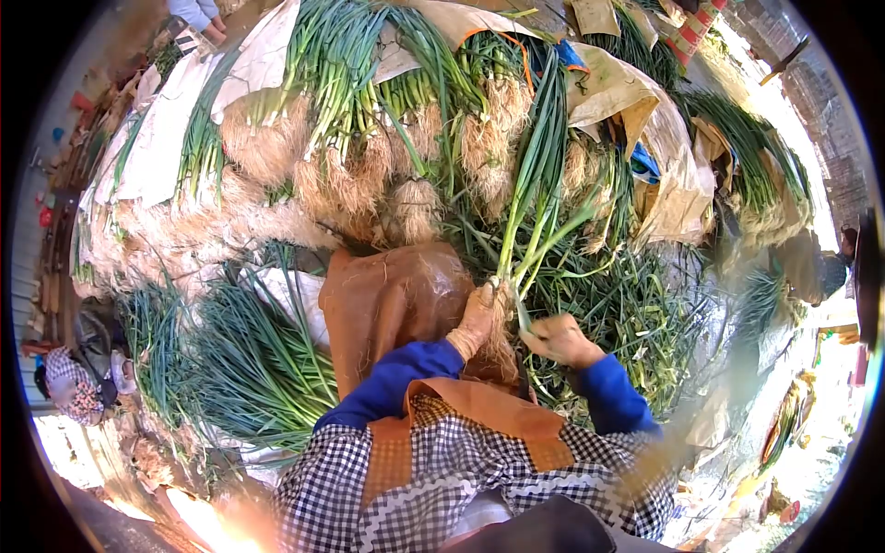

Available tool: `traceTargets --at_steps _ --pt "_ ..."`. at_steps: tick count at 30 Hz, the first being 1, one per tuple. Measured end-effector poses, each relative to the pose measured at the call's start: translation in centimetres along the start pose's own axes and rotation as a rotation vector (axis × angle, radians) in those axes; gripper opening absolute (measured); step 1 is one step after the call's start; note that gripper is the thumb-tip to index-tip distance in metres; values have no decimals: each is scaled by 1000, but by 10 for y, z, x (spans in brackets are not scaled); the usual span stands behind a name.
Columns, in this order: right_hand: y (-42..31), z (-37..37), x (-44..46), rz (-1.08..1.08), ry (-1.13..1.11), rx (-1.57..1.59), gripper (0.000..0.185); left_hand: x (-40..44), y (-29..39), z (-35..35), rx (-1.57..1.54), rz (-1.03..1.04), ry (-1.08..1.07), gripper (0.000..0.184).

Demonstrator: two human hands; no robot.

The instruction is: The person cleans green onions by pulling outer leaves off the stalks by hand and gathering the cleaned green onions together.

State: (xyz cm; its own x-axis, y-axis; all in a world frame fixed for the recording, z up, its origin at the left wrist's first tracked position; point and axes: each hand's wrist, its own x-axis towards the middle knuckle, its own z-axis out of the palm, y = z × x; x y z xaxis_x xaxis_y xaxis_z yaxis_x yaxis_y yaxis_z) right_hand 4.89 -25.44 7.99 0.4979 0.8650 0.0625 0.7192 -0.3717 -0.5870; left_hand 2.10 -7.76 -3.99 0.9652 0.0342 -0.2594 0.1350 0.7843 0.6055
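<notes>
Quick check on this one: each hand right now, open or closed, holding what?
Left hand: closed around a bunch of long green stalks with pale, stringy roots.
Right hand: closed, apparently pinching a narrow pale-green leaf strip.

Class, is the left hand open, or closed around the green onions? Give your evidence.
Closed: the left hand grips the green onions at their base, stalks fanning out beyond it and pale roots showing alongside.
</notes>
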Motion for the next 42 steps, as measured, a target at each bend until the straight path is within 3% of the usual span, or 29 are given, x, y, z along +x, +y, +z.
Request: traceTargets --at_steps 2,3,5,6,7,8,10,12,14,15,16,17,20,22,24,26,28,31,32,34,36,37,38,39,40,42 --pt "37 0 -61 -38 -133 118 21 -6 15 9 -219 -136 7 43" --pt "79 7 -102 -194 -213 -192 22 -1 11 1 -297 -142 -71 46" --pt "76 -9 -109 253 -534 -565 24 -5 14 5 -346 -204 -71 47" --pt "72 -20 -100 856 -745 -590 24 -3 19 8 -393 -243 -68 48" --pt "169 35 -137 363 -357 -589 28 3 10 -8 -417 -277 -131 52" --pt "139 18 -89 542 -247 -234 31 -3 9 -6 -416 -280 -127 52" --pt "59 -27 21 799 178 564 40 -9 16 4 -378 -200 -163 53" --pt "116 30 69 514 473 725 42 -9 14 4 -459 -249 -255 50" --pt "70 11 115 626 526 1710 36 -10 18 1 -361 -306 -332 46" --pt "74 23 124 452 591 1792 30 -17 25 11 -397 -297 -259 36" --pt "56 10 140 631 738 1770 29 -18 32 17 -395 -285 -257 36" --pt "56 13 144 646 802 1734 29 -19 36 23 -321 -202 -181 32" --pt "69 31 131 590 895 1651 28 -15 33 26 -149 -39 -44 23" --pt "77 43 116 551 934 1627 27 -14 28 25 362 -57 73 21" --pt "90 60 102 515 955 1609 27 -21 26 32 180 -82 88 20" --pt "108 80 90 470 948 1572 27 -16 0 10 625 116 71 20" --pt "131 99 74 476 883 1437 26 -15 0 10 441 53 57 20" --pt "107 76 37 643 606 899 28 -6 -1 13 158 207 10 20" --pt "67 53 25 783 489 961 30 -4 0 15 81 218 23 19" --pt "41 22 -13 785 44 830 37 9 -7 -3 196 222 106 18" --pt "63 18 -60 1073 -49 800 38 13 -1 -5 214 254 106 17" --pt "109 33 -101 981 -263 123 37 10 1 1 251 250 115 18" --pt "101 24 -98 815 -454 -543 36 6 3 8 289 242 120 20" --pt "99 13 -88 1066 -367 -558 34 3 6 15 396 243 141 19" --pt "82 -2 -66 898 54 -325 33 5 9 18 396 241 135 19" --pt "97 9 -25 423 489 -154 18 -2 13 22 628 317 135 19"
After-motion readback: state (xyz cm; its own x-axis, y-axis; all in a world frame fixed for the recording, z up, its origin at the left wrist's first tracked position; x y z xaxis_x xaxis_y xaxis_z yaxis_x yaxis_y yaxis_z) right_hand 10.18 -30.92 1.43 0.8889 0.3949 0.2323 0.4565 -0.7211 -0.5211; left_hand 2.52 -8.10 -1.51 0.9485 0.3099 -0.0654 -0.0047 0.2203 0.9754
